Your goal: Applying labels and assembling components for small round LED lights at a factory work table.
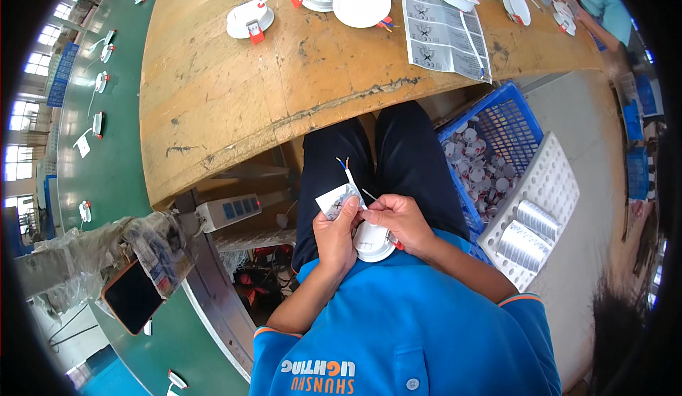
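Note:
Over my lap, a round white downlight (374, 246) rests against my shirt, with a bit of red clip at its side. My left hand (337, 238) is closed, thumb and fingers pinching a white and silver label (334, 203) against a white cable (349, 176). The cable's tip shows bare blue and orange-brown wires. My right hand (402, 220) is closed too, its fingertips pinching the cable beside the label, just above the lamp. A thin white strand sticks up by those fingertips; its kind is unclear.
A wooden table (234, 105) ahead holds several downlights (361, 4) and a label sheet (444, 37). On the right stand a blue crate (515, 122) of small white parts and a perforated white board (558, 190) with label rolls. A green conveyor (106, 154), power strip (231, 211) and phone (133, 298) are left.

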`<state>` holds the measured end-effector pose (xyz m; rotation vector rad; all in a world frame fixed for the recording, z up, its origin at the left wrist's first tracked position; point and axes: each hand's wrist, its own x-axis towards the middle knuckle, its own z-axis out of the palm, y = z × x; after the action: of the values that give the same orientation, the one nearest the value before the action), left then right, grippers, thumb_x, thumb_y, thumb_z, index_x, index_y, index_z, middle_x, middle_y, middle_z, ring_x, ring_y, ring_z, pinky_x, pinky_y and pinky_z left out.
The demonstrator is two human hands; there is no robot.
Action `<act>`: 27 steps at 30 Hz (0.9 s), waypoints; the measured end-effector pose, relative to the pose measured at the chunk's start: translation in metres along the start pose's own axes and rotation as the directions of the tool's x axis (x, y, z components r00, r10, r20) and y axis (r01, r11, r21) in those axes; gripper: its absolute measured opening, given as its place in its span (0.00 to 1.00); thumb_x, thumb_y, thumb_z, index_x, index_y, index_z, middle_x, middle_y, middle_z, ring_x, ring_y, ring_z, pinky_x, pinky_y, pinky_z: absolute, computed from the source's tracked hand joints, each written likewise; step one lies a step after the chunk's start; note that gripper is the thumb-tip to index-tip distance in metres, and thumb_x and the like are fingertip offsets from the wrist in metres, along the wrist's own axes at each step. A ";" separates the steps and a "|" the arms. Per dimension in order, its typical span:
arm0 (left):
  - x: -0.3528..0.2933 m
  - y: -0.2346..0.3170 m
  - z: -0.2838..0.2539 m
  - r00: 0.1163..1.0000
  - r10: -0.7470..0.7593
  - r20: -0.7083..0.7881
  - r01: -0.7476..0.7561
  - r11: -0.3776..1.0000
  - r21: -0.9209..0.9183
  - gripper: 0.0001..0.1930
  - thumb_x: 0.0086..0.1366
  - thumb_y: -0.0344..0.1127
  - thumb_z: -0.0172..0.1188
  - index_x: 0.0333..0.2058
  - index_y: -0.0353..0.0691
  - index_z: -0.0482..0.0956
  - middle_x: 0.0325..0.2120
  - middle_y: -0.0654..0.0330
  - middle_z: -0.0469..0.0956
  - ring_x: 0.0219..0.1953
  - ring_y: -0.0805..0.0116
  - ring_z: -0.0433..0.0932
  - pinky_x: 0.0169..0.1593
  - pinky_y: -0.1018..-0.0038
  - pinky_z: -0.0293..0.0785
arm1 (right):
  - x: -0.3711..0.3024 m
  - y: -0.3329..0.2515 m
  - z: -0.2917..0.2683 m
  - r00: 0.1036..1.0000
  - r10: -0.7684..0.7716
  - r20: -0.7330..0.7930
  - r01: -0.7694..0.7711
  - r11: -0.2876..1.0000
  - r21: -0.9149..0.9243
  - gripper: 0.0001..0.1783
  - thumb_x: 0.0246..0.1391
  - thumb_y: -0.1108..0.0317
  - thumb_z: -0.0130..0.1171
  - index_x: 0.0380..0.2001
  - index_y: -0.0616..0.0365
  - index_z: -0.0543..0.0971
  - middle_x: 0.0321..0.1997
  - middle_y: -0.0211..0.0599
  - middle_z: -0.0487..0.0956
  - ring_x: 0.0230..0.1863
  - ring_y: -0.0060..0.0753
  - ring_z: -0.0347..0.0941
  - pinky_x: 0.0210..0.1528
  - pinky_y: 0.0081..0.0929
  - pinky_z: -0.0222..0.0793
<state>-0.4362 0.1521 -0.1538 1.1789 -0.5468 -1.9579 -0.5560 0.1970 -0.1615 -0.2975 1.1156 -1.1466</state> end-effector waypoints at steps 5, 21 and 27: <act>0.006 -0.007 0.012 0.994 -0.075 -0.075 0.070 0.995 -0.074 0.05 0.56 0.30 0.55 0.32 0.38 0.71 0.24 0.63 0.72 0.26 0.75 0.71 0.30 0.80 0.70 | 0.000 -0.012 -0.014 1.000 -0.004 0.020 0.007 0.991 -0.131 0.06 0.46 0.72 0.56 0.26 0.64 0.73 0.26 0.38 0.77 0.24 0.19 0.71 0.26 0.15 0.67; 0.023 -0.063 0.087 0.918 -0.395 0.025 0.388 0.911 0.138 0.07 0.56 0.35 0.57 0.31 0.40 0.71 0.23 0.65 0.72 0.26 0.77 0.71 0.29 0.78 0.74 | -0.069 -0.046 -0.082 0.655 -0.752 -0.073 0.201 0.267 -0.943 0.05 0.44 0.71 0.55 0.27 0.59 0.77 0.22 0.37 0.74 0.26 0.36 0.67 0.30 0.30 0.61; 0.022 -0.063 0.092 0.926 -0.377 0.004 0.375 0.923 0.082 0.07 0.56 0.34 0.57 0.31 0.40 0.71 0.24 0.64 0.72 0.26 0.76 0.71 0.29 0.79 0.74 | -0.071 -0.062 -0.083 0.684 -0.728 -0.048 0.154 0.210 -0.966 0.04 0.38 0.74 0.59 0.23 0.60 0.78 0.22 0.35 0.72 0.28 0.37 0.65 0.32 0.29 0.61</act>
<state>-0.5480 0.1703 -0.1651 1.3986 -0.4339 -2.2902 -0.6582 0.2564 -0.1186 -1.4204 2.2631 -0.9828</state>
